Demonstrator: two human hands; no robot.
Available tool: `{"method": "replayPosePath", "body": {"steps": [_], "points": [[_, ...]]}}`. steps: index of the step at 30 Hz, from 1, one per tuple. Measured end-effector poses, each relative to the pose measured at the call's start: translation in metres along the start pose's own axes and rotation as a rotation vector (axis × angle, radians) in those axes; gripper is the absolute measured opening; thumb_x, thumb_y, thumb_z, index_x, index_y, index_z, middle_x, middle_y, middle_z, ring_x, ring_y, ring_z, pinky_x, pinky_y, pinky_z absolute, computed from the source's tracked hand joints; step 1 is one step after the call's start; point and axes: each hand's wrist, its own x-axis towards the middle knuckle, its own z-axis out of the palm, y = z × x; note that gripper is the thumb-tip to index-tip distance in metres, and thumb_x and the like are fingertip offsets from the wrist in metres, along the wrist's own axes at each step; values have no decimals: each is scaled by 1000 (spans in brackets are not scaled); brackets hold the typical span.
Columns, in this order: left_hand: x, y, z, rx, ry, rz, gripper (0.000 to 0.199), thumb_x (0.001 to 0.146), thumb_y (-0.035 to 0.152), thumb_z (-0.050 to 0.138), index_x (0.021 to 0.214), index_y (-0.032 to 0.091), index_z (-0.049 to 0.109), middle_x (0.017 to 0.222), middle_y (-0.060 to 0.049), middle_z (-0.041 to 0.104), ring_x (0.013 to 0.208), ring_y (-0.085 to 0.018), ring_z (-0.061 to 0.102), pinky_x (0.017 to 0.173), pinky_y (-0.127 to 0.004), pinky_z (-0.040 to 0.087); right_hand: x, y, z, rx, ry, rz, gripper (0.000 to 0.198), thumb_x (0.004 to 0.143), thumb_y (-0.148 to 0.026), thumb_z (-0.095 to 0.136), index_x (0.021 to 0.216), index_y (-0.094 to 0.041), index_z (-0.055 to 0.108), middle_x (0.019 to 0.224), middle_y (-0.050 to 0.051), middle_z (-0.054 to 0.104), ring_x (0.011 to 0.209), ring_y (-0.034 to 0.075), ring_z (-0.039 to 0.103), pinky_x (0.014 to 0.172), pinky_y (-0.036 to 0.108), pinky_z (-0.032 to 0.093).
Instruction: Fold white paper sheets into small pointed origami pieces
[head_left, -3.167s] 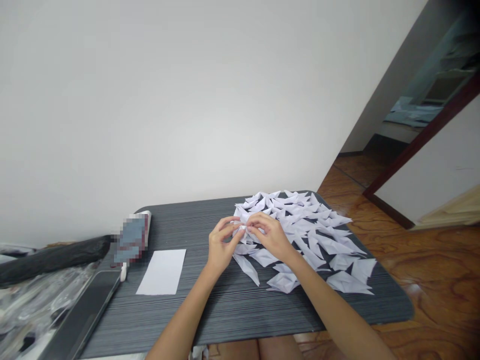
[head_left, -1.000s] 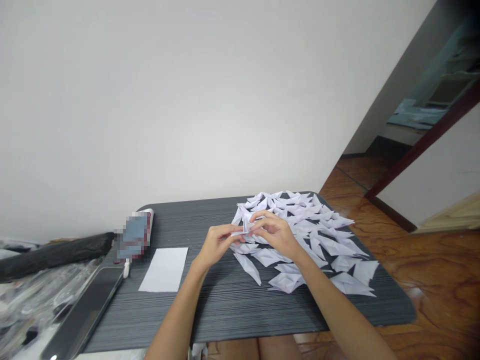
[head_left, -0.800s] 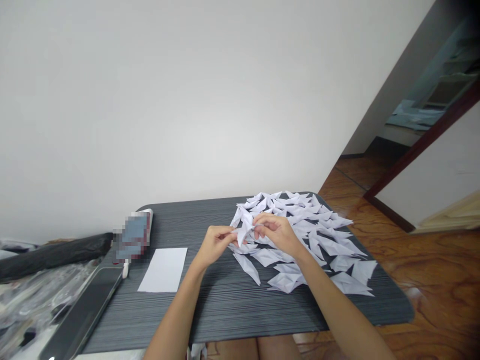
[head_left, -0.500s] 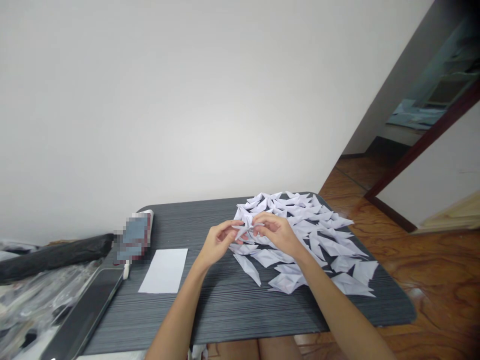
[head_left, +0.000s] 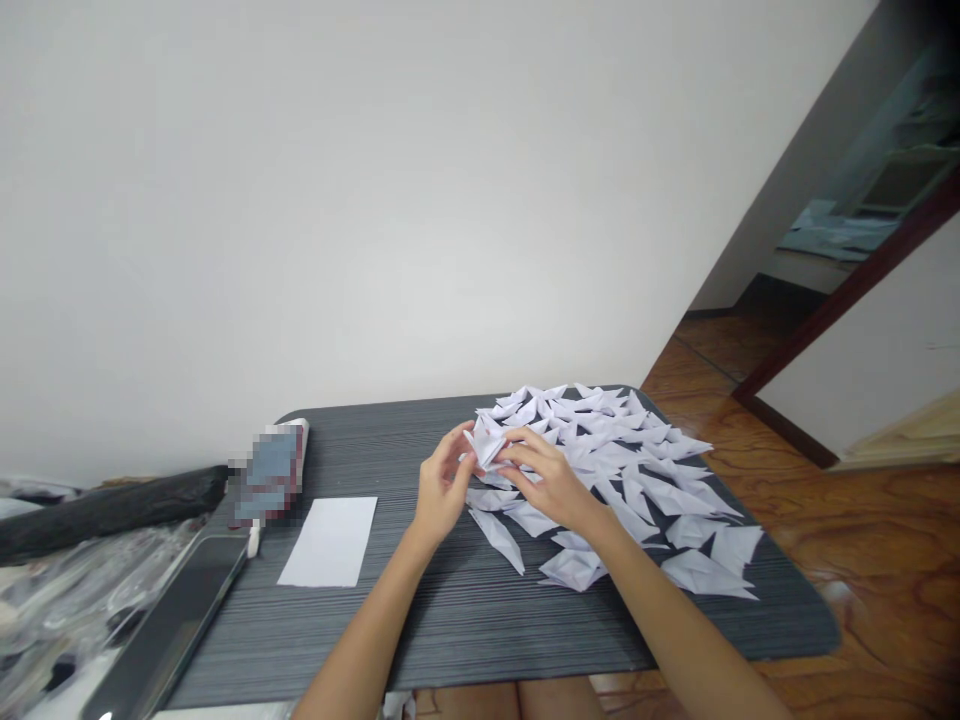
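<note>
Folded paper [head_left: 486,442] is being held above the table [head_left: 450,645].
Left hand [head_left: 439,490] and right hand [head_left: 549,478] are grasping its sides; more pieces [head_left: 702,574] are lying nearby.

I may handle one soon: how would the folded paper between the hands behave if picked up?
The paper is probably light, as it looks thin. Its layered folds likely stiffen it, but the narrow pointed corners may bend if squeezed.

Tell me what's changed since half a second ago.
The folded paper has been turned and looks more compact; its points stretched sideways before. On the left hand, the fingers point more upward; the right hand keeps its grip. The white sheet and other folded pieces stayed put.
</note>
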Motion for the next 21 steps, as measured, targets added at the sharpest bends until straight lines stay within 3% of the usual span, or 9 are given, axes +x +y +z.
{"method": "replayPosePath", "body": {"steps": [2,5,9,13,16,18,21], "points": [[-2,1,1,109,-30,37,40,86,26,37,126,17,39,118,-12,54,106,-21,52,92,-38,41,0,0,3,14,3,4,15,82,-14,45,89,-19,58,90,8,53,87,18,52,77,32,43],[-4,4,2,237,-141,127,45,87,25,34,131,16,31,126,-13,47,117,-21,43,101,-40,28,0,-2,7,31,-2,24,14,82,-15,44,77,-19,56,78,5,53,76,17,52,71,30,43],[-4,8,4,331,-229,198,44,85,25,41,127,15,37,125,-14,47,115,-21,43,98,-36,32,0,-3,8,87,-41,73,23,82,-12,41,61,-18,49,64,1,49,63,14,49,62,26,42],[-1,10,3,381,-207,176,29,87,25,36,105,13,56,100,-11,59,96,-19,54,86,-31,40,-1,2,8,188,-153,199,24,84,-14,38,63,-18,49,60,0,50,56,12,50,58,25,41],[0,12,1,422,-224,105,34,88,29,33,78,12,61,72,-6,61,70,-15,56,69,-26,44,-1,6,7,179,-47,305,10,80,-22,49,73,-18,53,61,-1,52,52,11,50,53,24,40],[0,12,0,377,-291,33,41,88,32,31,67,12,60,60,-3,58,58,-13,54,61,-23,43,-1,7,6,166,47,323,13,75,-26,56,85,-18,54,75,1,54,58,11,51,51,22,40],[-1,12,-1,236,-436,-82,49,89,35,27,63,12,60,51,-2,57,49,-11,52,54,-22,43,0,7,5,270,-9,339,19,74,-27,57,92,-18,54,82,3,53,64,11,51,51,21,39]]}}
